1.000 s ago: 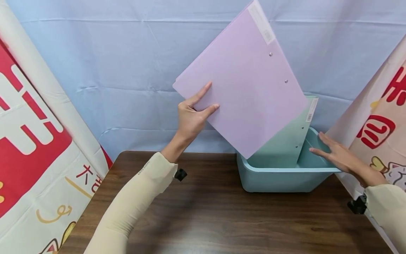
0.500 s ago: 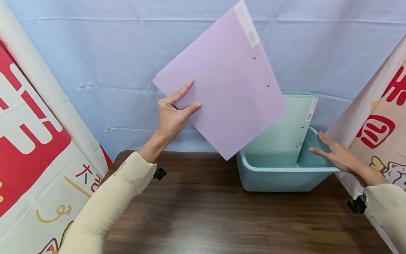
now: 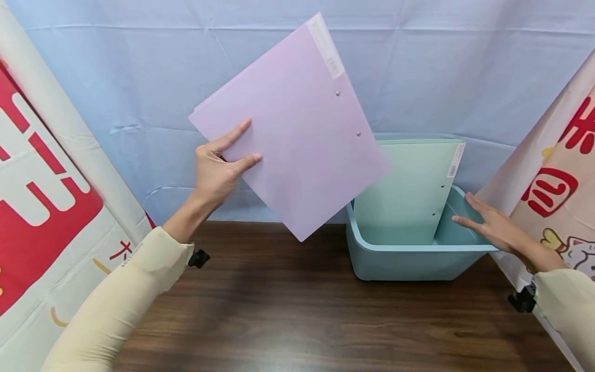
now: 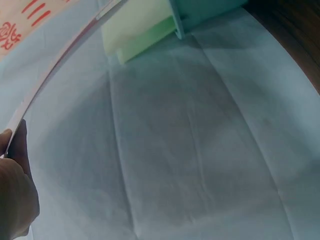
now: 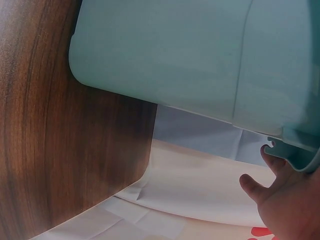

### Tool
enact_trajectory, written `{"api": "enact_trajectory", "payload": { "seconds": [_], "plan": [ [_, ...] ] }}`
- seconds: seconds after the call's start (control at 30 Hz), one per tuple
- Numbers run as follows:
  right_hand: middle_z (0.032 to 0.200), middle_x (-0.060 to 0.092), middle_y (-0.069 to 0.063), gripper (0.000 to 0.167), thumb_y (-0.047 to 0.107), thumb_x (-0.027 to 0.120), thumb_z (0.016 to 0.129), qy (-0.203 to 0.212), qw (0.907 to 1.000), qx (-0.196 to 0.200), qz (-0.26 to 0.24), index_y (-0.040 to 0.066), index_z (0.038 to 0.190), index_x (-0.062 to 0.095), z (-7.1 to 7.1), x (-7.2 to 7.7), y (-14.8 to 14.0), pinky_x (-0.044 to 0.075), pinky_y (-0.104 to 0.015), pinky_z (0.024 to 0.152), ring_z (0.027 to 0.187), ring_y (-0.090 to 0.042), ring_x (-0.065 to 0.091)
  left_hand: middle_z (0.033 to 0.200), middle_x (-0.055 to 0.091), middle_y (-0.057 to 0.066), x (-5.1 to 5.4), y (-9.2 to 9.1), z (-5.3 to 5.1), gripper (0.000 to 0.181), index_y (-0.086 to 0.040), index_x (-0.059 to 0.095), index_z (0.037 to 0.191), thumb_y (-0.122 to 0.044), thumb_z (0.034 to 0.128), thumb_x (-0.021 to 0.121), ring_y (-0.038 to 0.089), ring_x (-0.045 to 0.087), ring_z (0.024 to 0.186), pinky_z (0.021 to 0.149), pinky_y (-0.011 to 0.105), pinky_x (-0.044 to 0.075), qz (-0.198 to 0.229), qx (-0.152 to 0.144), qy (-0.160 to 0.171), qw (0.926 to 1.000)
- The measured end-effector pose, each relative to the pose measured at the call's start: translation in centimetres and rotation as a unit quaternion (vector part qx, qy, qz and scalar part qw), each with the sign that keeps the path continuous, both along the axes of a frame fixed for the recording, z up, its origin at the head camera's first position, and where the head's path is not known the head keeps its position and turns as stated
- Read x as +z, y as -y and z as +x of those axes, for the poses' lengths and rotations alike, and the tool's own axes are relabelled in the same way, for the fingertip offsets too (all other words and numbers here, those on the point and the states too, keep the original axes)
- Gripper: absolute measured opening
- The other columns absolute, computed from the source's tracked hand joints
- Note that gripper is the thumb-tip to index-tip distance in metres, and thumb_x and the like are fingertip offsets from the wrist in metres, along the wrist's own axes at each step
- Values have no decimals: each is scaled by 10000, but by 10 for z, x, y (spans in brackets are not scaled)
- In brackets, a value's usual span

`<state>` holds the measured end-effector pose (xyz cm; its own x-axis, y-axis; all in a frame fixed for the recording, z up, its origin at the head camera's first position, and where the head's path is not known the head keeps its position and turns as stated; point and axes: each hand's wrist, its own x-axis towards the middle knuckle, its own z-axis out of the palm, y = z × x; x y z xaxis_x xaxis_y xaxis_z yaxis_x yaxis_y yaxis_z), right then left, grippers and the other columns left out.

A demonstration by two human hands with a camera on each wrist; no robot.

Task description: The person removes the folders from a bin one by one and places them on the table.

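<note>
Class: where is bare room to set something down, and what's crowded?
Free: the table in front of the bin, and left of it below the purple folder. Crowded: around the green folder inside the bin; its right rim, by the right hand.

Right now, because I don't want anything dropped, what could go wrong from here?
The left hand pinches the purple folder by one edge, so it might slip or swing. In the head view it overlaps the green folder in the bin; it might snag, though the gap is hard to judge. The right hand is on the bin's rim; a push there could perhaps shift it.
</note>
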<state>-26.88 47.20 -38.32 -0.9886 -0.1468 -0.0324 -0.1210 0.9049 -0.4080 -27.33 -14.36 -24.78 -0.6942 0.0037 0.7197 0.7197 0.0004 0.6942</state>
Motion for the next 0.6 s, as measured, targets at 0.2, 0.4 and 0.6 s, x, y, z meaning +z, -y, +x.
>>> {"api": "enact_trajectory", "payload": {
  "seconds": [0.2, 0.4, 0.6],
  "plan": [
    [1709, -95, -321, 965, 576, 457, 1077, -32, 10000, -41, 2, 54, 1674, -94, 0, 0, 1, 87, -905, 1059, 1530, -639, -7, 1434, 660, 125, 4, 25, 4, 695, -87, 715, 1359, 215, 748, 847, 184, 719, 1189, 972, 298, 587, 61, -96, 438, 9990],
    [1707, -101, -321, 955, 564, 457, 1082, -17, 10000, -29, -1, 62, 1674, -100, 2, 0, 1, 92, -909, 1053, 1524, -648, -8, 1449, 642, 165, 5, 48, 10, 692, -43, 715, 1349, 270, 740, 809, 164, 723, 1169, 939, 293, 594, 338, -353, 784, 9957],
    [1707, -89, -327, 954, 557, 461, 1083, -46, 10000, -20, 21, 46, 1673, -87, 2, 1, 1, 97, -905, 1059, 1525, -646, 6, 1445, 655, 140, 6, 73, 14, 698, -36, 700, 1374, 261, 751, 805, 165, 705, 1207, 933, 273, 592, 120, -496, 1079, 9929]
  ]
}}
